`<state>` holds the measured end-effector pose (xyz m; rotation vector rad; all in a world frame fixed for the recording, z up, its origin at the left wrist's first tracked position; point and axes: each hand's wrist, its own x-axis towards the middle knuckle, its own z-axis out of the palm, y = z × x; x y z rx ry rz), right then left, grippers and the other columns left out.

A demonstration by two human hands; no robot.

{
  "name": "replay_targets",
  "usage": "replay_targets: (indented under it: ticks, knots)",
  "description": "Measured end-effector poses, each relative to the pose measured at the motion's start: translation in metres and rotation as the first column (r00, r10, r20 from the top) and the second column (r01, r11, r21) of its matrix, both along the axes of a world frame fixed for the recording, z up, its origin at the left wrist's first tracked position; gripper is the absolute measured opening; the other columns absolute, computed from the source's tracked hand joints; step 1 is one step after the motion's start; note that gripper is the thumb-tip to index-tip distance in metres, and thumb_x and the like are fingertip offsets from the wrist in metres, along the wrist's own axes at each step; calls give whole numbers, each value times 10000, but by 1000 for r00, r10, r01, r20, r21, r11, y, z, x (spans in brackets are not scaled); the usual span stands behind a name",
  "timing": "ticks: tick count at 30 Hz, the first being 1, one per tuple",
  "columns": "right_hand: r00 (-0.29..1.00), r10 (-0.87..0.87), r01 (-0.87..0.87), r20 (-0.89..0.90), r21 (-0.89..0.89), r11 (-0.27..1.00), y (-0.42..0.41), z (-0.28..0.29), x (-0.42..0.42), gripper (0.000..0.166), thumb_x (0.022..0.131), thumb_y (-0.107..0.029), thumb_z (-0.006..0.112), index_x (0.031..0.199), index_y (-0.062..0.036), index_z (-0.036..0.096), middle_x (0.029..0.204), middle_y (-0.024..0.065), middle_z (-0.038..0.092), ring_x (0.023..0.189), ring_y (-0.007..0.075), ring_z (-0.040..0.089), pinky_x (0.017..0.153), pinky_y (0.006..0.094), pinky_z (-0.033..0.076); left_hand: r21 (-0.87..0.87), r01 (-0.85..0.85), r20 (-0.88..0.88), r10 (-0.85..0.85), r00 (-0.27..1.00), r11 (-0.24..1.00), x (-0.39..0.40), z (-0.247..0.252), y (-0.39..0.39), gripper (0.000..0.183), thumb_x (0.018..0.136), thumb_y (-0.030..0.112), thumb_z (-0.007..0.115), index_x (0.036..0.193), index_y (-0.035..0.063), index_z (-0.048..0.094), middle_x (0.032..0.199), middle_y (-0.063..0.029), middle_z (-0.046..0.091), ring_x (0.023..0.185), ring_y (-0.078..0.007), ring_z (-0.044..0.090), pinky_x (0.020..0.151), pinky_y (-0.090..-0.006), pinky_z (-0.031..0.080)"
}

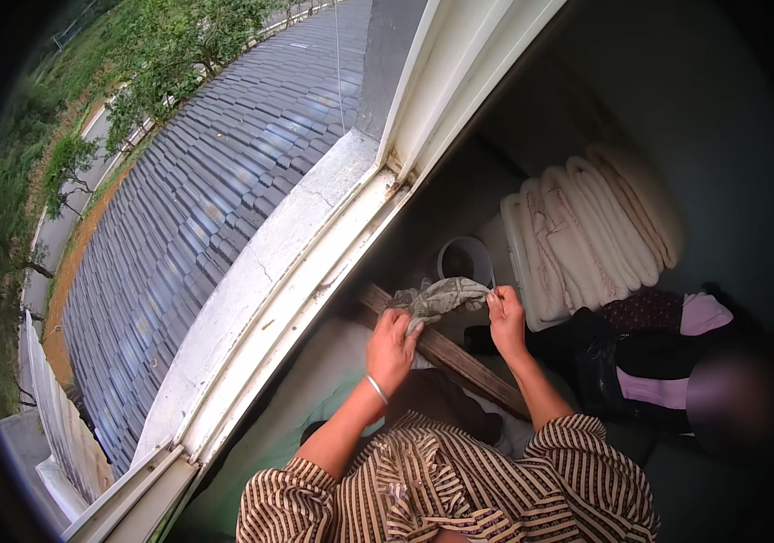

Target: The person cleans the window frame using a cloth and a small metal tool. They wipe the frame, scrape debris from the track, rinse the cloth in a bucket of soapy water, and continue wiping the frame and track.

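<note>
A crumpled grey-green patterned cloth (451, 297) is stretched between my two hands. My left hand (392, 346), with a silver bangle at its wrist, pinches the cloth's left part. At the cloth's right end, my right hand (506, 315) grips the edge between thumb and fingers. Just behind the cloth stands a round, pale-rimmed container (465, 254), partly hidden by it. A brown wooden beam (468, 366) runs slantwise below the hands.
On the left is an open window with a white frame and sill track (292, 319), a tiled roof (210, 197) beyond. Folded cream blankets (577, 237) lie at right, above a heap of dark and pink clothing (652, 387).
</note>
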<state>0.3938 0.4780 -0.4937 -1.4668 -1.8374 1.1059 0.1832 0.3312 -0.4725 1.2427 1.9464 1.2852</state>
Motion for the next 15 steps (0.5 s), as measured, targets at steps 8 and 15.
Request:
replay_targets:
  ticks: [8,15]
  knots:
    - [963,221,-228,-153,-30,973,-34,100,-93,133,1019,-117,608,1011,4,551,675,-18,534,606,38,382,539,249,333,18,-153,595,112,796,988,-33,99,-66,379,1084,340,527,854,39,518,781,38,445,749,-65,373,638,-249,358]
    - [830,552,-556,-80,-190,809,-98,156,-145,317,1041,-76,466,1356,-46,457,704,61,512,608,133,468,615,317,420,25,-355,648,255,718,935,-80,130,-91,318,1093,318,516,902,64,528,815,68,471,754,-35,378,665,-214,367]
